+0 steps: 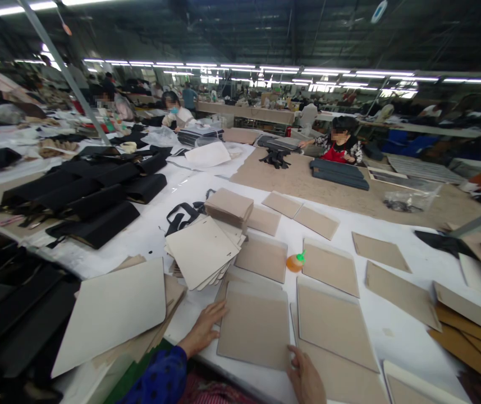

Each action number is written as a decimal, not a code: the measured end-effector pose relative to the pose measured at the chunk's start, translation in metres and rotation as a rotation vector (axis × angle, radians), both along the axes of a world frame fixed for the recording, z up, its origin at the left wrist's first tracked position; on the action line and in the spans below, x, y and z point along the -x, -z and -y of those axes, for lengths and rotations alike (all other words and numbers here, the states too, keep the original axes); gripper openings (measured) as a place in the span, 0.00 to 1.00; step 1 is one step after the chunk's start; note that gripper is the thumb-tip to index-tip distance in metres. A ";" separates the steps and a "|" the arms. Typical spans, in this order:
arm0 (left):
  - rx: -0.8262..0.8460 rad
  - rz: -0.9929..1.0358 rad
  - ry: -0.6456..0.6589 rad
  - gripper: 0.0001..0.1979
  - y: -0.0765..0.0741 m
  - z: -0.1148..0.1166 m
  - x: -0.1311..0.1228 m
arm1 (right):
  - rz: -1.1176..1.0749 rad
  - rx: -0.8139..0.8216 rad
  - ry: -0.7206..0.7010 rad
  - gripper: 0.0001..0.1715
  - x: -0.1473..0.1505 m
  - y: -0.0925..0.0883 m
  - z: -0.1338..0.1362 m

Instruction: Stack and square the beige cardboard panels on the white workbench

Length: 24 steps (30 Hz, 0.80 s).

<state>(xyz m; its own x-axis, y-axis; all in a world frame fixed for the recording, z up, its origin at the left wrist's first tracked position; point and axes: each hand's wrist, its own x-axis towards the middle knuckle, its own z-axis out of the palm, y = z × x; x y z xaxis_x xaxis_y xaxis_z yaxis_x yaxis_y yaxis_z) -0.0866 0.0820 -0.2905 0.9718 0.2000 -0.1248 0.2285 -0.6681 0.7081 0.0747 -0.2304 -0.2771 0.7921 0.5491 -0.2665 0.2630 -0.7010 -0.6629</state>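
Observation:
A beige rectangular panel [253, 325] with a dark edge lies flat at the near edge of the white-covered table. At its left edge rests my left hand [205, 328], fingers apart and the fingertips on the panel's side. My right hand [305, 375] is at the lower right corner, its thumb and fingers curled near the edge; whether they pinch it is hard to make out. Just right of this panel lies another beige panel [335, 322]. Behind it is one more panel [261, 258]. A fanned stack of cream boards [202, 251] stands beyond my left hand.
A large cream board [116, 311] tops a pile at left. An orange bottle [294, 262] with a green tip stands between panels. Black folded pieces [92, 224] cover the left side. Across the table, a person in a red apron [338, 147] handles dark pieces.

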 end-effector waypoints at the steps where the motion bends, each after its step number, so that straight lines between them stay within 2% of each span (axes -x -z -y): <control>1: -0.004 -0.011 -0.003 0.35 -0.001 0.000 -0.001 | 0.005 0.009 0.002 0.29 0.000 -0.001 -0.001; 6: -0.027 -0.010 0.012 0.33 -0.003 0.001 -0.003 | 0.027 0.016 -0.002 0.30 -0.001 0.005 -0.002; 11: -0.036 -0.009 -0.001 0.28 -0.010 0.003 -0.003 | -0.003 -0.047 0.029 0.30 -0.002 0.015 0.001; 17: -0.060 -0.032 -0.034 0.33 -0.012 0.008 -0.003 | -0.038 -0.058 0.115 0.28 -0.002 0.015 -0.002; 24: -0.050 -0.017 -0.089 0.32 -0.011 0.014 -0.006 | -0.008 -0.067 0.173 0.28 -0.004 0.018 -0.004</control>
<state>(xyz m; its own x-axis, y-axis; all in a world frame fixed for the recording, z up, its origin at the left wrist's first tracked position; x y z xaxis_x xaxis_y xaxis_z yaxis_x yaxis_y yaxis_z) -0.0809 0.0683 -0.2793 0.9477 0.2920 -0.1291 0.3004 -0.6787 0.6702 0.0784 -0.2263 -0.2954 0.8744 0.4216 -0.2402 0.1369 -0.6892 -0.7115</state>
